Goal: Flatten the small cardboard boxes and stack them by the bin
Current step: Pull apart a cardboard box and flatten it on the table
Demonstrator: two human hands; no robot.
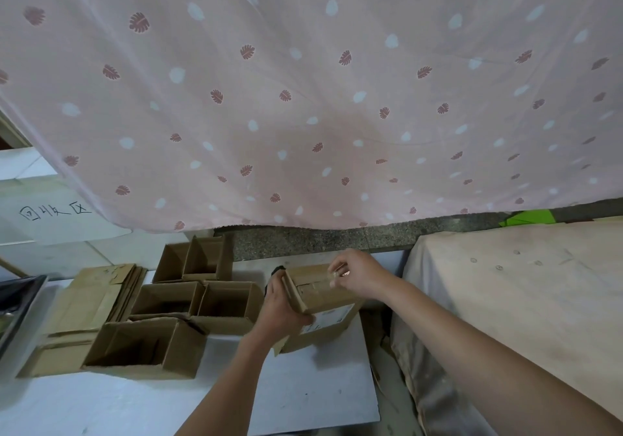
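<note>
Both forearms reach in from the bottom edge toward the held box (323, 304), a small cardboard carton lifted above the white sheet (303, 395) on the floor. Going left to right: a dark bin edge (20, 300) shows at the far left, with the flattened stack (84, 314) lying just beside it; next come four open boxes (168, 321) standing close together, still unflattened. Then the left hand (281, 311) has its fingers wrapped round the box's left end, while the right hand (357, 275) pinches something at the top edge, possibly a strip of clear tape, though blur makes that uncertain. Such a carton should be light and fairly stiff, giving way along its creases once the seam is free; holding it by opposite ends looks sound. A label on its side may be slick. To the right, the covered bench (505, 300) crowds the elbow, and the open boxes stand between the carton and the stack.
</note>
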